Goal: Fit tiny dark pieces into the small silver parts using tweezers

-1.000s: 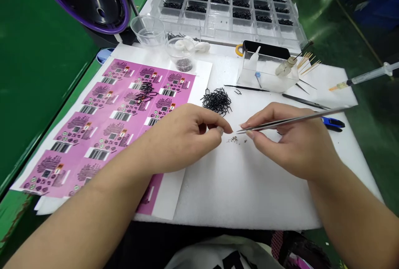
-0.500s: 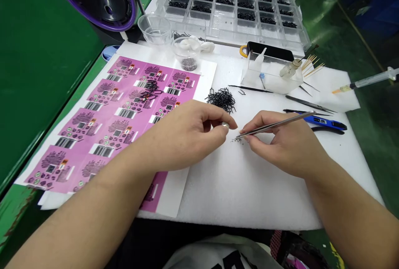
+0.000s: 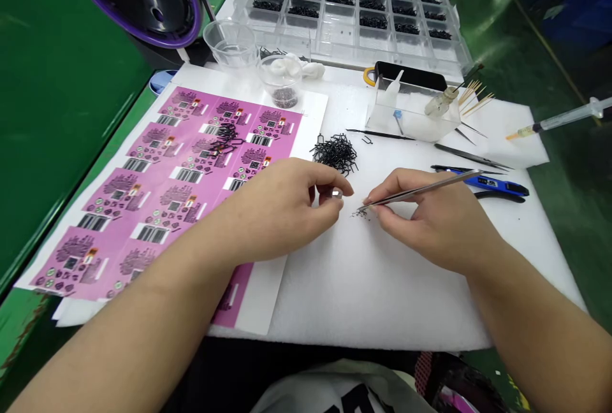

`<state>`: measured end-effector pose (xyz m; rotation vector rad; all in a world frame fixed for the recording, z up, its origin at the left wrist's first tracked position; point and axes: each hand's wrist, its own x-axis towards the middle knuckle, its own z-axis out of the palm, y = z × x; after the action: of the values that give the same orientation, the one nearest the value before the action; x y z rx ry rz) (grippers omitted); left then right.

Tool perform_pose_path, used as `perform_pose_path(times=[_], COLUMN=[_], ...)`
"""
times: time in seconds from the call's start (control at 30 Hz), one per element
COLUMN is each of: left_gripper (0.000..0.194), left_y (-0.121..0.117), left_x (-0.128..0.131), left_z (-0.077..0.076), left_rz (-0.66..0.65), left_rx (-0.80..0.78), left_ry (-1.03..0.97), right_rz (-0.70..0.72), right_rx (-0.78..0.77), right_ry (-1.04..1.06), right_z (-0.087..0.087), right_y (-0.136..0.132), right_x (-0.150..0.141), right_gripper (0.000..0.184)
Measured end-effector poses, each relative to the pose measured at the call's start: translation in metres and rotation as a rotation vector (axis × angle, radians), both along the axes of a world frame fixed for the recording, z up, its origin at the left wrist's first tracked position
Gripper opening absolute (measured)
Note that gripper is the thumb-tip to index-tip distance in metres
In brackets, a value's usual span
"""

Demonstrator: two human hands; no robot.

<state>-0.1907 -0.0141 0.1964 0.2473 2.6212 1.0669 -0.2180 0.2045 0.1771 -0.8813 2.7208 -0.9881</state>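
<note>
My right hand [image 3: 430,218] is closed round metal tweezers [image 3: 415,192], held slanted like a pen. Their tips touch down at a small scatter of tiny dark bits [image 3: 361,213] on the white foam sheet [image 3: 373,298]. My left hand [image 3: 287,209] hovers just left of the bits, fingers curled and thumb close to the index finger. Something small and shiny shows at its fingertips; what it is I cannot make out. Behind the left hand lies a heap of bent black wire pieces [image 3: 336,153], with one loose piece [image 3: 367,139] beside it.
Pink printed label sheets [image 3: 157,190] lie at left, bearing more black pieces [image 3: 225,139]. Plastic cups [image 3: 232,43] and a compartment box [image 3: 339,24] stand behind. Toward the right are a clear tray [image 3: 411,116], blue-handled pliers [image 3: 502,187], spare tweezers [image 3: 471,157] and a syringe [image 3: 564,118].
My left hand has drawn slightly left, away from the tweezers. The right hand keeps the tweezer tips at the tiny bits. The whole view has shifted a little.
</note>
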Motion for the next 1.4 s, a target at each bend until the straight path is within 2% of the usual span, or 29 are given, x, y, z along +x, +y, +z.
perform_pose_path(times=[0.07, 0.17, 0.23, 0.3, 0.53, 0.97, 1.4], left_gripper=[0.027, 0.029, 0.029, 0.030, 0.022, 0.019, 0.020], left_y=[0.000, 0.003, 0.005, 0.006, 0.004, 0.005, 0.006], left_x=[0.000, 0.001, 0.001, 0.001, 0.002, 0.001, 0.001], left_z=[0.000, 0.001, 0.002, 0.002, 0.003, -0.002, 0.000], left_rz=[-0.005, -0.037, -0.074, -0.108, -0.173, -0.186, -0.189], left_rx=[0.007, 0.028, 0.048, 0.066, 0.125, 0.097, 0.055], left_ry=[-0.005, -0.030, -0.047, -0.058, -0.106, -0.116, -0.090], right_rz=[-0.031, -0.061, -0.031, 0.000, 0.035, 0.081, 0.088], right_rx=[-0.099, -0.337, -0.465, -0.518, -0.514, -0.482, -0.386], right_ry=[0.037, 0.039, 0.024, 0.020, 0.017, 0.062, 0.132], right_z=[0.001, 0.002, 0.002, 0.002, 0.002, 0.001, 0.003], right_y=[0.001, 0.000, -0.002, -0.004, -0.006, -0.005, -0.005], right_x=[0.003, 0.009, 0.013, 0.016, 0.020, 0.018, 0.018], right_gripper=[0.015, 0.021, 0.024, 0.027, 0.029, 0.025, 0.023])
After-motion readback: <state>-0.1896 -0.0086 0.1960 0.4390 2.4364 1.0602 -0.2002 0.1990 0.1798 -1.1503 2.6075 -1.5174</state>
